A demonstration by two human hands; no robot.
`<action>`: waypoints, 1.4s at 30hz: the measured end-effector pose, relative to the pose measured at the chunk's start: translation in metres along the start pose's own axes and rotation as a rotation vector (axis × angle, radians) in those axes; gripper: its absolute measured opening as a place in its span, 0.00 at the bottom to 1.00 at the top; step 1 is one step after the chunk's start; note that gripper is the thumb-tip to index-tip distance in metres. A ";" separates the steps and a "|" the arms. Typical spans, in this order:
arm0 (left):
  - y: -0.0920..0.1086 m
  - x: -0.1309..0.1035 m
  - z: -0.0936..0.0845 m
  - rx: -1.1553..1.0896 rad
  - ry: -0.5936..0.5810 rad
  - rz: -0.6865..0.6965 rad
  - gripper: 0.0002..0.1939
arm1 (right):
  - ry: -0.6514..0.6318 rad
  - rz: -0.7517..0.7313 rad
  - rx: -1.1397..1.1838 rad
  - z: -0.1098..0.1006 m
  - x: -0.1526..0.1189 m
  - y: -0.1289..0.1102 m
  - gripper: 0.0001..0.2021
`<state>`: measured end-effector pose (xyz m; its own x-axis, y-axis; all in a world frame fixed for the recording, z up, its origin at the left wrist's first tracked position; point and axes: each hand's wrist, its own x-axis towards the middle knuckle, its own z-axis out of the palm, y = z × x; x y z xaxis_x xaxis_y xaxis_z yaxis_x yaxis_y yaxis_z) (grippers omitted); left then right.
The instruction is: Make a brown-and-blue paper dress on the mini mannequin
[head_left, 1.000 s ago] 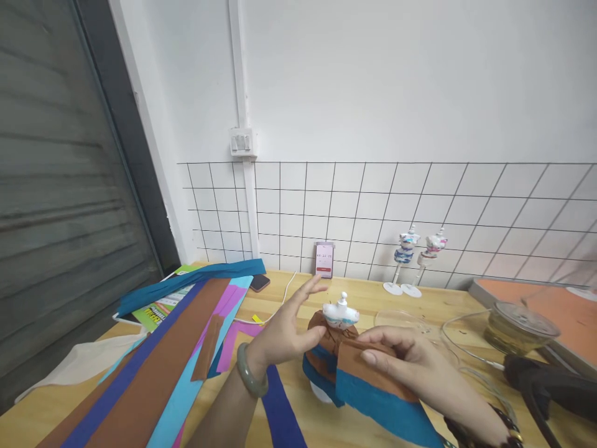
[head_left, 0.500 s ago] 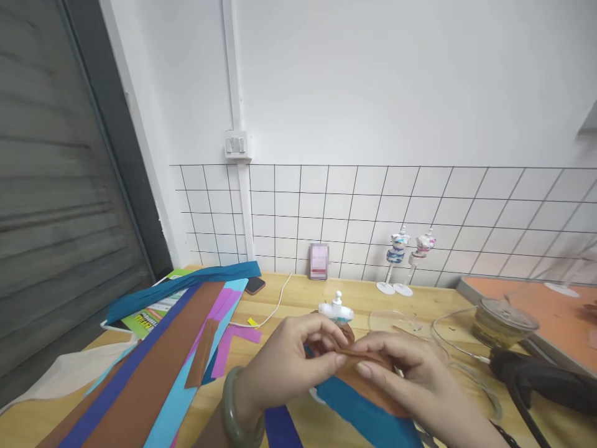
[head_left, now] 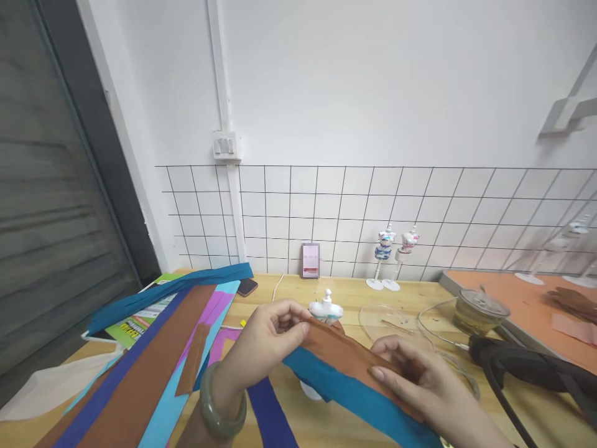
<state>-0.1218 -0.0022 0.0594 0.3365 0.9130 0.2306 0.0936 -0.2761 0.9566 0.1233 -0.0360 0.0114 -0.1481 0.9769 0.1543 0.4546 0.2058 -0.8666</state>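
Note:
A brown fabric strip with a blue strip along its lower side stretches between my hands. My left hand pinches its upper left end between thumb and fingers, a green bangle on the wrist. Farther right, my right hand grips the brown strip's edge between thumb and curled fingers. Just behind the strip stands a small white dress-form figure, its lower part mostly hidden by the fabric. Below my left hand lies a dark blue strip.
Brown, blue, purple and light blue strips cover the table's left side, near a phone. Another phone leans on the wall. Two small figures stand behind. At right are a round container, a black tool and an orange board.
My hands have moved apart, and the brown strip, bunched between them before, is now spread out. The view has shifted a little to the right.

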 end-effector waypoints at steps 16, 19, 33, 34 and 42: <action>-0.003 0.002 -0.012 0.017 -0.023 0.047 0.06 | 0.265 -0.120 0.147 -0.017 -0.025 0.029 0.07; -0.004 0.002 -0.013 0.023 -0.042 0.047 0.05 | 0.205 -0.201 0.059 -0.028 -0.028 0.036 0.07; -0.007 0.006 -0.010 0.034 -0.030 0.013 0.08 | 0.282 -0.123 0.072 -0.028 -0.039 0.046 0.07; -0.008 0.007 -0.008 0.020 -0.014 -0.001 0.08 | 0.307 -0.103 0.090 -0.027 -0.040 0.046 0.08; -0.011 0.007 0.002 0.014 0.038 0.028 0.08 | 0.220 0.035 0.052 -0.029 -0.046 0.041 0.13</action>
<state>-0.1189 0.0063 0.0506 0.3035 0.9154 0.2645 0.0976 -0.3059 0.9470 0.1738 -0.0704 -0.0171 0.0644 0.9738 0.2181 0.4097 0.1735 -0.8956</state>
